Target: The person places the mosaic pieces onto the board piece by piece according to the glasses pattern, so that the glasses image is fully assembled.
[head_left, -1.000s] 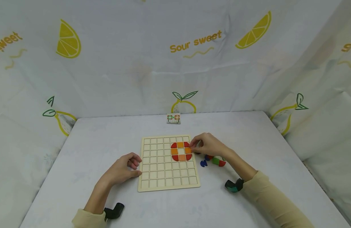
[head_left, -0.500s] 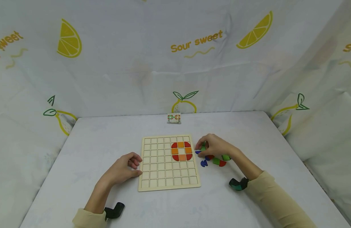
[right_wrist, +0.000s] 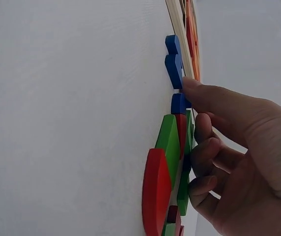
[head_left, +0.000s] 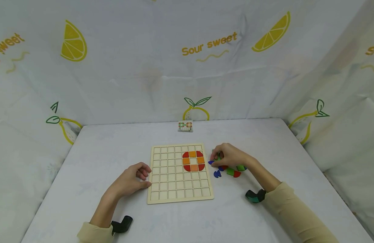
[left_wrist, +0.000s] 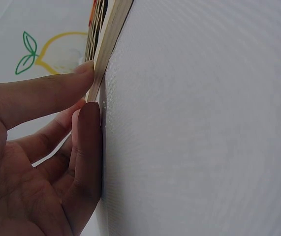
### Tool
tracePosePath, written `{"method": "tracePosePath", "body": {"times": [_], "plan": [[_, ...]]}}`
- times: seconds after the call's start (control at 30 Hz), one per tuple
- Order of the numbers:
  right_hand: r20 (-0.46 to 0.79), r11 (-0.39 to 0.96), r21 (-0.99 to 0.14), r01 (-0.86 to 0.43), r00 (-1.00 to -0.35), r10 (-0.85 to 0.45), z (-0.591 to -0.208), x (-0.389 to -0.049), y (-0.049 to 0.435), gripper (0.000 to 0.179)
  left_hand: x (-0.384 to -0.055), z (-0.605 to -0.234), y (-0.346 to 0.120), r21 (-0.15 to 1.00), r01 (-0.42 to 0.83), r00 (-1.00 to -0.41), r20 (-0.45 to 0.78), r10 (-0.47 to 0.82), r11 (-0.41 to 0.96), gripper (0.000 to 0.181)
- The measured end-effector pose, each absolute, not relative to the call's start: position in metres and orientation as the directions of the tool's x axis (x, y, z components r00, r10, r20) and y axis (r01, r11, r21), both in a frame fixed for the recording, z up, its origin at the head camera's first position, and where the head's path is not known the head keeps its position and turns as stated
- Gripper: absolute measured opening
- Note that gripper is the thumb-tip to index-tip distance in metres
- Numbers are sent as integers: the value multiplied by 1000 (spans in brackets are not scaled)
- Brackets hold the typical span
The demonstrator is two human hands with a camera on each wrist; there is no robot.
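Fingers of the right hand (head_left: 227, 155) are curled over flat red, green and blue pieces (head_left: 230, 171), three o'clock from the square pale-wood grid board (head_left: 171, 185); whether one is pinched cannot be told. At nine o'clock, the board's edge is touched by the relaxed left hand (head_left: 132, 177).

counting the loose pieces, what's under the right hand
Parts of a green piece, a red piece and blue pieces show under the right hand; anything else directly beneath is covered, so can't be counted.
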State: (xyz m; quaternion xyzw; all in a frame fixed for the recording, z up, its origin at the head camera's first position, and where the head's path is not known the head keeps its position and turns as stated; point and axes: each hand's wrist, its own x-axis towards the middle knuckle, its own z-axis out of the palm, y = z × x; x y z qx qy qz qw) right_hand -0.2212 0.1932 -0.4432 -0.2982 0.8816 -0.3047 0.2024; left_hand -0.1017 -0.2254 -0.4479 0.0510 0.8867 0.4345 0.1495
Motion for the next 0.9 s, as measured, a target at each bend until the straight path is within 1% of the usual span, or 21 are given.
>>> {"method": "tracePosePath", "body": {"times": [0.27, 0.4, 0.57, 0.73, 0.9], "plan": [[-144, 612, -677, -409, -742, -655, -441, -219, 194, 13, -102, -449, -225, 783, -42, -951, -221, 215, 620, 40], [-141, 583, -706, -402, -728, -671, -439, -216, 191, 11, -102, -449, -225, 785, -47, -951, -225, 212, 618, 40], [-154, 549, -738, -393, -694, -703, -437, -208, 183, 12, -102, -448, -226, 787, -48, -950, -226, 215, 615, 40], [-112, 491, -742, -455, -638, -761, -438, -200, 175, 13, -102, -448, -226, 786, -51, -949, -229, 215, 616, 40], [-94, 465, -711, -528, -584, -806, -437, -193, 169, 11, -103, -448, -226, 785, -48, -949, -228, 216, 617, 41]]}}
